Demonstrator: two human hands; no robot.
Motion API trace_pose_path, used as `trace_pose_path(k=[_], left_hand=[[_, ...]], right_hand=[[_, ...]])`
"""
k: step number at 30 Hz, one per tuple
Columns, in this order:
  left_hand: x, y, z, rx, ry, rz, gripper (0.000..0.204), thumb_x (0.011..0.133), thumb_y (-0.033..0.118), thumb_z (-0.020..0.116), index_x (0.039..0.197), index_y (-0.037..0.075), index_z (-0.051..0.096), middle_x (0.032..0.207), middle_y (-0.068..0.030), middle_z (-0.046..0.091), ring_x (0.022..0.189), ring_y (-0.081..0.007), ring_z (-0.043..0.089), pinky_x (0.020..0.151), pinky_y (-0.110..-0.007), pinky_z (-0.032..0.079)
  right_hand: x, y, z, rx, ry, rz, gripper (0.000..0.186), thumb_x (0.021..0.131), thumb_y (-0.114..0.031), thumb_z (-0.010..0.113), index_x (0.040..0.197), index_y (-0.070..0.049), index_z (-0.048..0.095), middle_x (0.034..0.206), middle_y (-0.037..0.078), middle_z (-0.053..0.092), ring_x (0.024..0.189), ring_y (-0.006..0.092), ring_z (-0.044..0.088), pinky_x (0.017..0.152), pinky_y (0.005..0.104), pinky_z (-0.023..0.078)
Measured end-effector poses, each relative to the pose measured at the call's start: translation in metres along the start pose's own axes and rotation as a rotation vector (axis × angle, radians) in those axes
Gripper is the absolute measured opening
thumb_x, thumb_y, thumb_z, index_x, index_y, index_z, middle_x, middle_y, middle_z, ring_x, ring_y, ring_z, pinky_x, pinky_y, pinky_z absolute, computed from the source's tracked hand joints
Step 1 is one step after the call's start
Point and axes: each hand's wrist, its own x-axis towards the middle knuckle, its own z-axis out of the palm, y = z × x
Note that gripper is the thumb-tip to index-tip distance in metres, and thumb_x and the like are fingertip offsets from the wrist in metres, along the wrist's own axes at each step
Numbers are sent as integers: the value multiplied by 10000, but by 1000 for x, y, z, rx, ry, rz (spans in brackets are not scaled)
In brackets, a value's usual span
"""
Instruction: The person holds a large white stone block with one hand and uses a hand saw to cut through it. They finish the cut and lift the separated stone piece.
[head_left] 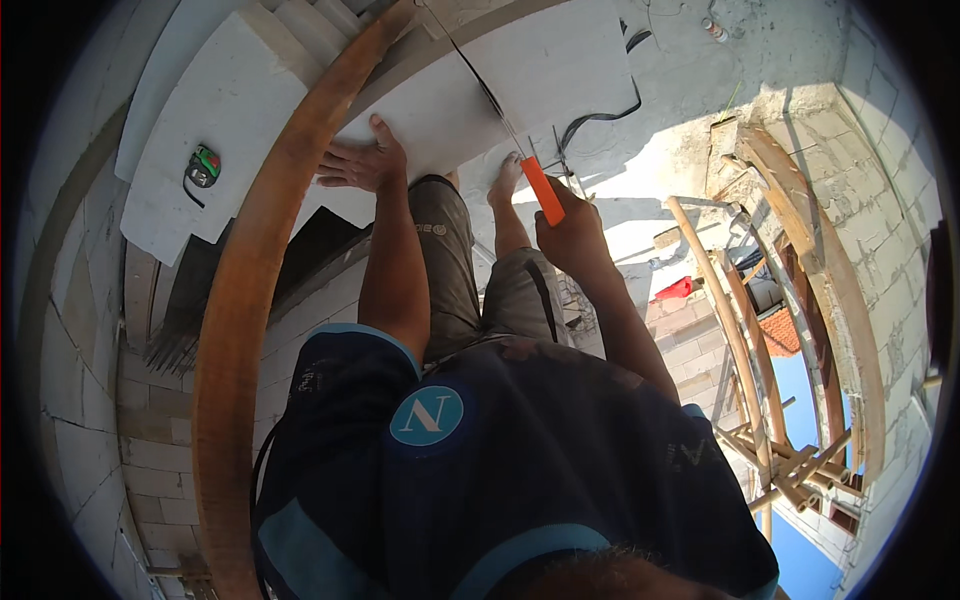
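Observation:
My right hand (578, 235) is closed around the orange handle of a hand saw (541, 188). The long thin blade shows nearly edge-on and points forward and left, over the pale block surface. My left hand (368, 160) lies with fingers spread on a white lightweight block (440, 125), beside a long wooden plank (270, 230). The hand holds nothing; its thumb points forward. Left of the plank, a green and black tape measure (204, 166) rests on another white block (165, 200).
Steel bars (185, 335) stick out at the left, below the blocks. A black cable (600, 117) lies on the grey floor ahead. At the right stand wooden beams and bamboo poles (735, 330) by an opening in the block wall. A red cloth-like thing (675, 289) lies near them.

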Motion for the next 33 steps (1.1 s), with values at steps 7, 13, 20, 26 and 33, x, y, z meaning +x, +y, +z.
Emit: trace_pose_path(k=[7,13,20,26,33], left_hand=[[11,12,6,-34,64,42,1217,893,889,374,1592,-76,129,1641,-400,67,1544,-577,30,1151,-781,77],[-6,7,-4,17,-30,37,1243,894,891,352,1626,-64,39,1659,-393,36,1536,-597,42,1165,-771,74],[5,12,-9,-1,9,41,1213,899,891,348,1616,-53,91,1647,-399,75,1539,-587,49,1164,-775,63],[5,13,-13,-27,-12,44,1186,909,860,406,1580,-88,166,1641,-404,90,1547,-561,46,1172,-765,82],[-38,98,-76,-475,-320,274,1029,882,584,738,1520,-128,357,1561,-346,401,1486,-454,373,1204,-513,347]], right_hand=[[-37,8,-21,39,34,35,511,858,-16,574,1362,-75,632,970,261,738,936,446,731,804,482,575],[-31,-5,-11,82,75,76,380,899,-149,650,1266,-53,673,933,269,725,910,451,723,778,471,565],[-19,-3,-17,134,54,29,303,920,-225,655,1169,-59,702,939,240,736,911,450,718,820,492,567],[39,0,12,-56,59,-96,291,818,-138,634,1022,64,680,961,302,717,954,474,702,847,518,558],[40,32,3,-20,50,-85,318,867,-224,691,1049,36,695,981,305,717,968,461,705,854,511,558]])
